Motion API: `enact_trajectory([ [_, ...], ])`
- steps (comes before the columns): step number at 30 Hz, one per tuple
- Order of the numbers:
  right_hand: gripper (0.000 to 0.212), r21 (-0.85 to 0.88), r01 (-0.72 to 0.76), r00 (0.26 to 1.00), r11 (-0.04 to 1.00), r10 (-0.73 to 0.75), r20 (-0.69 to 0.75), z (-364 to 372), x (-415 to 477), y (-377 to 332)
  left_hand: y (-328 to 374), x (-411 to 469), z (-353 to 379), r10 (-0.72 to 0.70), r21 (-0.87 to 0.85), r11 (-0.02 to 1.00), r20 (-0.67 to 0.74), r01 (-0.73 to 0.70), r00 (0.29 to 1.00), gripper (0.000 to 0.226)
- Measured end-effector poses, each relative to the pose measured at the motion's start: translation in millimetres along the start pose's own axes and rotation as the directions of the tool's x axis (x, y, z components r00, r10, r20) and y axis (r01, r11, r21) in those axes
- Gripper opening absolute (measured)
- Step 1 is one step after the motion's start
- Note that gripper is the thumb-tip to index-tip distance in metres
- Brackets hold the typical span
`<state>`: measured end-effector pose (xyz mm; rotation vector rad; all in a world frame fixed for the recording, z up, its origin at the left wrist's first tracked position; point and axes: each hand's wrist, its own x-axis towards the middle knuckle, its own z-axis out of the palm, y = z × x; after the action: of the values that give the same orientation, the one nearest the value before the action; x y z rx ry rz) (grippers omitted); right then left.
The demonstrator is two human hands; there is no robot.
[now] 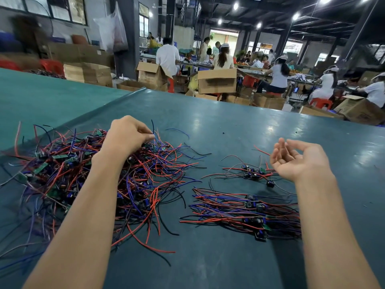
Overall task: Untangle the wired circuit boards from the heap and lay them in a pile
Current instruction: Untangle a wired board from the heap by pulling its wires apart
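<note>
The heap ran off the left edge, the left forearm hid its middle, and the right forearm covered one end of the pile.

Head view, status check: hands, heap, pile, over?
Left hand pinches a wire atop the heap. Right hand open, palm up, empty. Sorted pile beside right forearm, smaller cluster beyond it. Nothing blocking.

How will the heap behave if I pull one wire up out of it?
The heap is probably floppy: its thin wires bend every way. It is likely snaggy, since they cross densely, so neighbours may lift too. The boards look small, so probably light.
</note>
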<state>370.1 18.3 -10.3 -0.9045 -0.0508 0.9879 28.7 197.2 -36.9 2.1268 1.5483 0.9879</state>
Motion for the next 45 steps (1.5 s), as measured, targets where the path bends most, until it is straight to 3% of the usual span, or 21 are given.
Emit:
enact_trajectory([
  [7, 0.009, -0.056, 0.031, 0.999, 0.998, -0.029, 0.029, 4.6, -3.9, 5.0, 25.0, -4.5, -22.9, 0.224, -0.205, 0.948, -0.104, -0.242, 0.969, 0.010],
  [13, 0.017, -0.310, 0.141, 0.986, 0.940, -0.104, 0.131, 27.4, -17.6, 17.1, 66.0, -21.2, -46.4, 0.476, -0.420, 0.763, -0.148, -0.491, 0.867, 0.019],
  [16, 0.017, -0.470, 0.296, 0.929, 0.831, -0.136, 0.345, 45.4, -34.6, 32.2, 83.1, -29.2, -52.3, 0.571, -0.467, 0.667, -0.181, -0.581, 0.801, 0.021],
  [21, 0.035, -0.564, 0.544, 0.696, 0.621, 0.042, 0.717, 73.2, -61.7, 82.4, 104.2, -39.4, -52.3, 0.610, -0.520, 0.610, -0.173, -0.598, 0.773, 0.016],
  [24, 0.049, -0.601, 0.692, 0.610, 0.399, 0.122, 0.783, 82.7, -69.5, 120.6, 112.3, -43.4, -46.4, 0.631, -0.564, 0.577, -0.151, -0.591, 0.761, 0.016],
  [28, 0.039, -0.614, 0.726, 0.592, 0.308, 0.173, 0.787, 81.3, -70.3, 143.3, 120.1, -45.2, -39.1, 0.599, -0.625, 0.558, -0.152, -0.545, 0.787, 0.013],
  [31, 0.021, -0.592, 0.687, 0.596, 0.421, 0.140, 0.791, 80.4, -68.9, 138.0, 122.7, -46.4, -38.5, 0.558, -0.651, 0.564, -0.153, -0.508, 0.816, 0.014],
  [34, 0.034, -0.509, 0.467, 0.597, 0.723, 0.167, 0.785, 81.5, -69.8, 120.9, 120.4, -45.4, -41.2, 0.495, -0.651, 0.593, -0.169, -0.474, 0.852, 0.019],
  [36, 0.047, -0.417, 0.344, 0.554, 0.841, 0.176, 0.814, 79.8, -68.6, 106.3, 116.0, -43.1, -44.2, 0.452, -0.633, 0.632, -0.169, -0.448, 0.876, 0.027],
  [38, 0.054, -0.348, 0.299, 0.515, 0.889, 0.157, 0.843, 77.5, -68.0, 93.1, 109.5, -40.7, -48.0, 0.426, -0.619, 0.682, -0.098, -0.390, 0.900, 0.030],
  [41, 0.047, -0.278, 0.245, 0.501, 0.929, 0.124, 0.857, 74.7, -66.3, 79.7, 99.2, -38.5, -48.6, 0.436, -0.569, 0.777, 0.175, -0.270, 0.883, 0.028],
  [43, 0.043, -0.273, 0.217, 0.540, 0.937, 0.118, 0.833, 73.1, -65.3, 74.8, 95.8, -39.6, -45.4, 0.429, -0.549, 0.815, 0.352, -0.188, 0.832, 0.032],
  [45, 0.045, -0.307, 0.209, 0.599, 0.928, 0.127, 0.791, 72.0, -64.7, 72.7, 96.7, -40.6, -41.5, 0.444, -0.588, 0.797, 0.420, -0.135, 0.791, 0.033],
])
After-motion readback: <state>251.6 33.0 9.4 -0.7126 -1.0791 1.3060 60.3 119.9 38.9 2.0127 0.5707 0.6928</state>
